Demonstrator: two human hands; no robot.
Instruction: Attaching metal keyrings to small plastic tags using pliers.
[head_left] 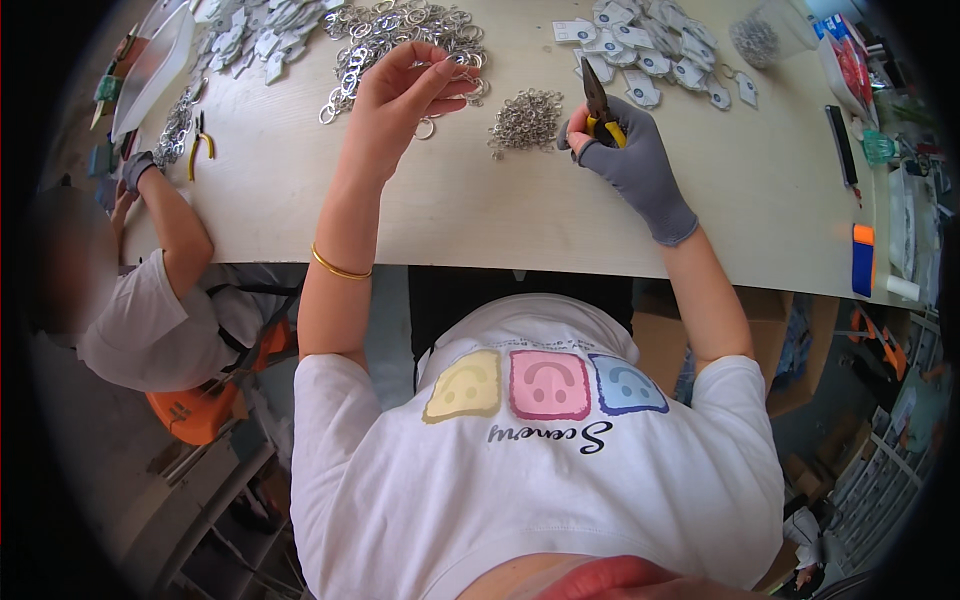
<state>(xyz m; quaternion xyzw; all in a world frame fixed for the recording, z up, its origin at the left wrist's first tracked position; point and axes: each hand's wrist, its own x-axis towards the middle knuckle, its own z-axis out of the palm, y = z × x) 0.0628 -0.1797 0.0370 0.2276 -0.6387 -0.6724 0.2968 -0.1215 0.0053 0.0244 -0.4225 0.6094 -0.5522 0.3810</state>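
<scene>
My bare left hand (408, 92) is raised at a heap of silver key rings (350, 75). Its thumb and forefinger come together in a pinch, and whatever lies between them blends with the rings behind. In a grey fingerless glove, my right hand (640, 165) grips needle-nose pliers (597, 98) with yellow handles, the dark jaws pointing up and away from me. Between my hands lies a small mound of tiny metal rings or links (527, 118). Beyond the pliers spreads a pile of white tags (655, 55) with small round dark prints.
More white tags (262, 38) are heaped at the far left. A clear tub of small metal parts (757, 42) stands at the back right. At left, a co-worker's gloved hand (138, 170) is near chained metal pieces (176, 130) and another pair of pliers (203, 145).
</scene>
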